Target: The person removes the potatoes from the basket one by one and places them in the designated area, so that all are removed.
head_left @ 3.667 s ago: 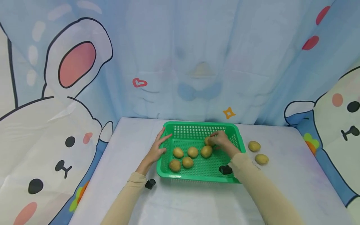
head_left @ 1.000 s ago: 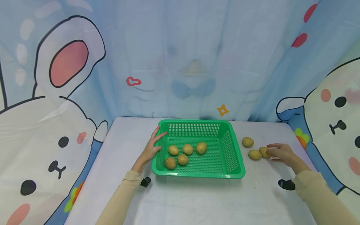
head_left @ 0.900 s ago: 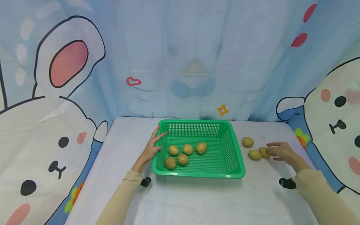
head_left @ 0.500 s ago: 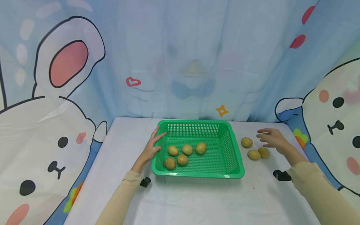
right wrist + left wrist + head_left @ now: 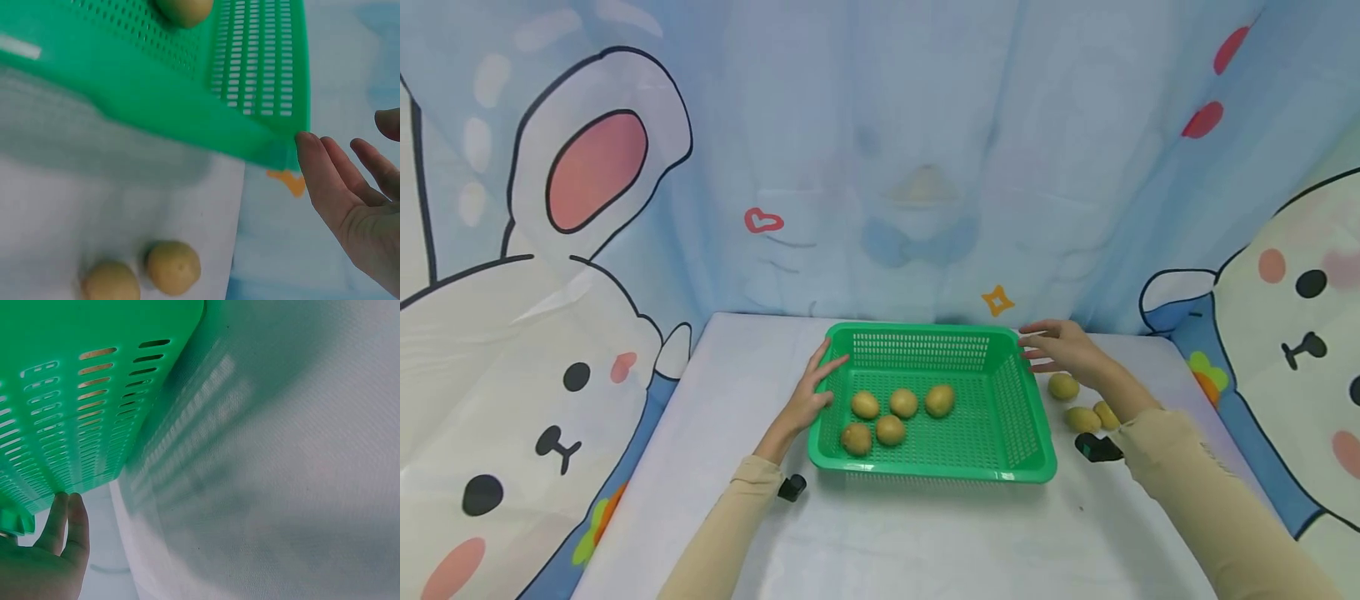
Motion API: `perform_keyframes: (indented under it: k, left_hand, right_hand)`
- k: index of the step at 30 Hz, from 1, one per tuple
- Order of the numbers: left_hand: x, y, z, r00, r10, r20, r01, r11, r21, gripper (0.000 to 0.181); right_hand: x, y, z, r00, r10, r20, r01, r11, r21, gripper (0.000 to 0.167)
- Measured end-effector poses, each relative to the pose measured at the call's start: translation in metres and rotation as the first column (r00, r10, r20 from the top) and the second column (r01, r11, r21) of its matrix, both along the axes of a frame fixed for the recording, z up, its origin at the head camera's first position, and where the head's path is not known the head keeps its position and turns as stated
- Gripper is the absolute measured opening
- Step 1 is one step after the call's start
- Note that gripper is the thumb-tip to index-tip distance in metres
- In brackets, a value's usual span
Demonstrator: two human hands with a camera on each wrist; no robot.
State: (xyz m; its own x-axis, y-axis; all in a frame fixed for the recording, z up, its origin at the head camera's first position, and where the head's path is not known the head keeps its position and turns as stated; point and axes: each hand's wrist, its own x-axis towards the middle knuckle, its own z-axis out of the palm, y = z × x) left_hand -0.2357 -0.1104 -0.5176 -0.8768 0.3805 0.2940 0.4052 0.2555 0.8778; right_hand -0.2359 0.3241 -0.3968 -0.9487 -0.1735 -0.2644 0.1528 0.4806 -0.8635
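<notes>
A green plastic basket (image 5: 932,478) stands on the table with several potatoes inside, among them one potato (image 5: 940,401) nearest its middle. My left hand (image 5: 803,405) touches the basket's left side with spread fingers; in the left wrist view two fingertips of that hand (image 5: 53,556) meet the perforated wall (image 5: 69,419). At the back right corner of the basket is my right hand (image 5: 1063,350), its fingers extended. The right wrist view has the fingers of this hand (image 5: 356,200) at the corner of the rim (image 5: 300,119), holding nothing.
Three potatoes lie on the white table (image 5: 940,542) right of the basket: one (image 5: 1063,386) farther back, one (image 5: 1082,419) in front, and one (image 5: 1107,415) partly behind my right forearm. A printed curtain (image 5: 925,125) hangs behind the table.
My right hand has moved left from the loose potatoes to the basket's back right corner. Earlier it was inside the basket at a potato. My left hand stays at the left side.
</notes>
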Motion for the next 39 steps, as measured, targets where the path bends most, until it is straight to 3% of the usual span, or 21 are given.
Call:
perform_keyframes:
  k: [4, 9, 16, 22, 26, 31, 36, 38, 39]
  left_hand:
    - [-0.001, 0.002, 0.001, 1.0, 0.005, -0.005, -0.005, 1.0, 0.007, 0.075]
    - [0.003, 0.003, 0.006, 1.0, 0.007, 0.008, -0.007, 1.0, 0.009, 0.074]
    - [0.024, 0.004, 0.037, 0.999, -0.03, 0.041, 0.03, 1.0, -0.002, 0.072]
    - [0.024, 0.004, 0.043, 0.999, -0.02, 0.034, 0.02, 1.0, 0.004, 0.072]
    - [0.023, 0.004, 0.043, 1.0, -0.015, 0.028, 0.015, 1.0, 0.007, 0.072]
    - [0.023, 0.003, 0.041, 0.999, -0.019, 0.029, 0.019, 1.0, 0.006, 0.072]
    - [0.009, 0.002, 0.014, 1.0, 0.006, 0.011, -0.006, 1.0, -0.002, 0.074]
    - [0.007, 0.002, 0.011, 1.0, 0.013, 0.0, -0.013, 1.0, 0.01, 0.074]
    - [0.009, 0.002, 0.016, 1.0, 0.008, 0.009, -0.008, 1.0, 0.014, 0.074]
  right_hand:
    - [-0.003, -0.023, -0.004, 1.0, 0.017, -0.002, -0.017, 0.999, -0.033, 0.053]
    - [-0.003, -0.057, -0.025, 0.998, 0.036, 0.048, -0.034, 0.999, -0.033, 0.05]
    - [0.003, -0.087, -0.054, 0.995, 0.019, 0.095, -0.023, 0.999, 0.043, 0.046]
    - [-0.002, -0.092, -0.063, 0.993, 0.016, 0.116, -0.021, 0.999, 0.04, 0.048]
    - [-0.005, -0.096, -0.067, 0.991, 0.03, 0.129, -0.034, 0.999, 0.032, 0.049]
    - [-0.008, -0.106, -0.076, 0.981, -0.02, 0.191, 0.022, 1.0, -0.009, 0.048]
    - [-0.01, -0.114, -0.078, 0.976, -0.044, 0.215, 0.044, 0.999, 0.005, 0.047]
    - [-0.011, -0.117, -0.077, 0.974, -0.052, 0.22, 0.052, 0.999, 0.005, 0.047]
    - [-0.012, -0.118, -0.078, 0.974, -0.052, 0.219, 0.052, 0.999, 0.005, 0.047]
